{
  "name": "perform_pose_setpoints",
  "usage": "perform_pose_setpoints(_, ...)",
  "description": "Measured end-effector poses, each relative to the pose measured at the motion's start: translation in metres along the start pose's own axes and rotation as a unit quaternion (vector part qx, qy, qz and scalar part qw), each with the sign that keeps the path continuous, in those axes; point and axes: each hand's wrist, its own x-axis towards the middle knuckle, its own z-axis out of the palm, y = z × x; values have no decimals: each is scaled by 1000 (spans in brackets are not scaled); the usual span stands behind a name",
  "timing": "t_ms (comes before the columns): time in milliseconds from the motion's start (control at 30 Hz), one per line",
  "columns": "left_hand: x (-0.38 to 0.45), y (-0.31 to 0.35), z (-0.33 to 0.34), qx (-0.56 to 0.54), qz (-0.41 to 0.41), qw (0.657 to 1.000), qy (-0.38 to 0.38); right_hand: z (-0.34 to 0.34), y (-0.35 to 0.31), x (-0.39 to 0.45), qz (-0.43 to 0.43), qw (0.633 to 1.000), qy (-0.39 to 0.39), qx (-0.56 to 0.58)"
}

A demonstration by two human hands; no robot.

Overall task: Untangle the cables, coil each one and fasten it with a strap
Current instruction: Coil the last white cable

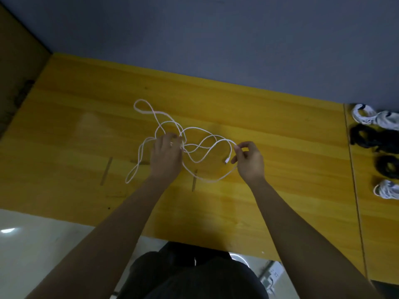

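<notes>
A tangled white cable (164,117) lies in loose loops on the yellow wooden table (86,100). My left hand (166,156) grips the cable where several strands cross at the knot. My right hand (250,160) pinches a strand near one end, and the white plug (227,160) hangs just left of its fingers. One long loop (133,171) trails to the left front. Thin flat straps (106,171) (194,180) lie on the table near the cable, hard to make out against the wood.
On an adjoining table at the right edge sit coiled cable bundles: white ones (375,116) (388,188) and black ones (373,138) (387,166). A grey wall stands behind the table. Pale floor shows below the front edge.
</notes>
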Motion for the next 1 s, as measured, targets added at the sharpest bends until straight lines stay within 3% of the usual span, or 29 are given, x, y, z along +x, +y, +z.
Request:
perform_pose_setpoints(133, -16, 29, 19, -56, 7, 993, -99, 5, -2, 9, 9, 999, -2, 37)
perform_pose_setpoints(200, -19, 31, 30, -68, -7, 992, -109, 0, 4, 16, -19, 1000, -20, -12)
perform_pose_setpoints(267, -15, 33, 36, -69, -2, 992, -105, -11, 16, 22, -49, 977, -122, -166)
perform_pose_setpoints(300, -10, 35, 39, -70, 9, 992, -107, -16, 22, 24, -55, 946, -187, -259)
perform_pose_setpoints(367, 3, 39, 42, -58, 28, 993, -103, -20, 35, 28, -39, 904, -259, -337)
perform_pose_setpoints(533, 37, 45, 48, -7, 44, 987, -151, 6, 29, 51, -11, 949, -123, -290)
perform_pose_setpoints(600, 45, 48, 50, 1, 47, 986, -158, 20, 26, 63, 18, 953, -103, -286)
perform_pose_setpoints(767, 57, 50, 50, -10, 34, 984, -175, 39, 28, 87, 135, 954, -101, -247)
perform_pose_setpoints(1000, 83, 66, 35, -33, 25, 978, -204, 16, 26, 86, 77, 913, -158, -368)
